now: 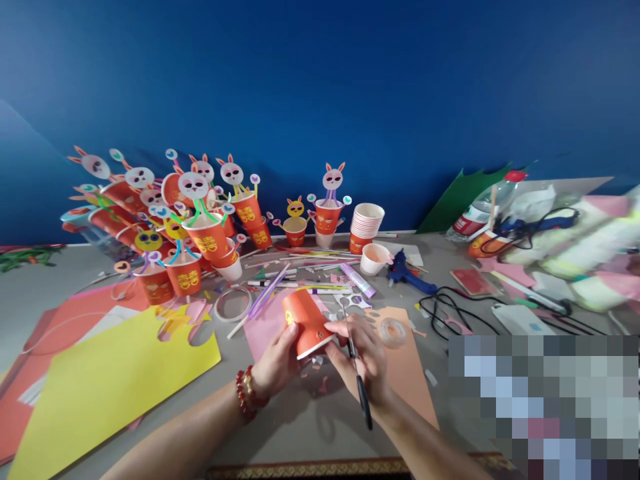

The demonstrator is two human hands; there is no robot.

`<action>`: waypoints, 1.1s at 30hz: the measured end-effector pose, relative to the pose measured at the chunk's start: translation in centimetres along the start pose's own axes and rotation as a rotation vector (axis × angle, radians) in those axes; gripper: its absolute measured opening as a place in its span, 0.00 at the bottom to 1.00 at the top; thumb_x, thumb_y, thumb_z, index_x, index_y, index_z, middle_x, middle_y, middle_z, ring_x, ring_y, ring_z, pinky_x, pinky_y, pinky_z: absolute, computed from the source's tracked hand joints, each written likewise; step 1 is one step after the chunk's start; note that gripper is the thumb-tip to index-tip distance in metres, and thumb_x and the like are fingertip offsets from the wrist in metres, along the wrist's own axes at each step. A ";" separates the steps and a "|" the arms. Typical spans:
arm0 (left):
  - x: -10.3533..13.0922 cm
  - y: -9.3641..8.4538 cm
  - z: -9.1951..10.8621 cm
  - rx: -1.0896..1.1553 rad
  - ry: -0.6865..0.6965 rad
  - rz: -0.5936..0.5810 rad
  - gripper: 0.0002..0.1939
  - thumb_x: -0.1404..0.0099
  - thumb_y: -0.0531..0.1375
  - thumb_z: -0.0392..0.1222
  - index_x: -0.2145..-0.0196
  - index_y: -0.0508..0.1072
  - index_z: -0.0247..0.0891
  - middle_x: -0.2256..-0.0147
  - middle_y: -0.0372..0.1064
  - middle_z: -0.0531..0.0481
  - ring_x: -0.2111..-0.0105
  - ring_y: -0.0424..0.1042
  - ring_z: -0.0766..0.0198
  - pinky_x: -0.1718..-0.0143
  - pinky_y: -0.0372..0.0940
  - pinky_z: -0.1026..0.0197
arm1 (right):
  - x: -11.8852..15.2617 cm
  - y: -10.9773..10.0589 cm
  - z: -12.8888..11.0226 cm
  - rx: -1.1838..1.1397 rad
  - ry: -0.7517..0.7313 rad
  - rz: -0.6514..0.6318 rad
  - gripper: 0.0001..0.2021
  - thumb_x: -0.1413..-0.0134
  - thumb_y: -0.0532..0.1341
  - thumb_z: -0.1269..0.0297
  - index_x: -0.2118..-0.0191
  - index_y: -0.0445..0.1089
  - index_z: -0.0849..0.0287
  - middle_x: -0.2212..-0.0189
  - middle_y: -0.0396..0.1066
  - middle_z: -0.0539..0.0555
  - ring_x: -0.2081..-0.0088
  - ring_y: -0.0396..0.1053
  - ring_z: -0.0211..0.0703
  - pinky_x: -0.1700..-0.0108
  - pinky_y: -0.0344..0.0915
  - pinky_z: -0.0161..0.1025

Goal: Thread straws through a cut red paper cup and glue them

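Head view: an orange cup (303, 317) is gripped by the left hand (277, 358). Scissors (363, 400), partly hidden, are held in the right hand (369, 357).

- Backed across the full width by a plain blue wall (320, 93).
- Deepening to navy toward the top centre, paling at the far left along a faint slanting edge.
- Furnished in front with a broad grey tabletop (30, 283), reaching back to the wall.
- Lit unevenly, with soft shadows on the grey surface.
- Bordered at the bottom by a brown-and-gold patterned strip (300, 469), too little shown to tell whether floor or trim.
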State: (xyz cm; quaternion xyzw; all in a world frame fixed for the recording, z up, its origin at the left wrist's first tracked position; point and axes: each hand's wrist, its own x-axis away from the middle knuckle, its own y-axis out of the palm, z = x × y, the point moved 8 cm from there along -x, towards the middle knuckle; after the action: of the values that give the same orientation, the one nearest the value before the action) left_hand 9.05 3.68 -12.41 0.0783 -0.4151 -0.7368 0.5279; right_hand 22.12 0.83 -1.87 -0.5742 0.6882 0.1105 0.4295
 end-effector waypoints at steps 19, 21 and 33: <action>-0.1 0.3 -0.4 -0.019 0.013 -0.099 0.32 0.43 0.66 0.62 0.50 0.77 0.34 0.50 0.76 0.38 0.47 0.73 0.48 0.44 0.65 0.52 | -0.2 0.1 -0.1 -0.003 -0.050 -0.033 0.11 0.41 0.61 0.72 0.53 0.69 0.53 0.67 0.77 0.54 0.70 0.68 0.46 0.66 0.66 0.43; 0.1 0.6 -0.4 -0.039 0.003 -0.098 0.34 0.44 0.67 0.63 0.50 0.77 0.32 0.50 0.76 0.36 0.47 0.73 0.45 0.45 0.65 0.50 | -0.2 0.2 -0.2 0.016 -0.044 -0.035 0.13 0.41 0.61 0.72 0.52 0.69 0.53 0.68 0.75 0.54 0.70 0.68 0.46 0.66 0.66 0.43; 0.1 0.3 0.7 -0.083 0.138 -0.051 0.25 0.45 0.69 0.57 0.57 0.79 0.36 0.55 0.79 0.42 0.53 0.77 0.48 0.51 0.70 0.53 | 0.1 0.7 -0.4 0.001 -0.068 -0.103 0.12 0.41 0.58 0.70 0.51 0.67 0.55 0.70 0.69 0.55 0.68 0.66 0.49 0.65 0.66 0.45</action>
State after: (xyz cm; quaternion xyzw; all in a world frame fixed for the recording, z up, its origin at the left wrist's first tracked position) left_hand 8.85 4.00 -11.68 0.1173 -0.3445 -0.7595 0.5391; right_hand 21.29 0.75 -1.95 -0.6047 0.6428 0.1071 0.4580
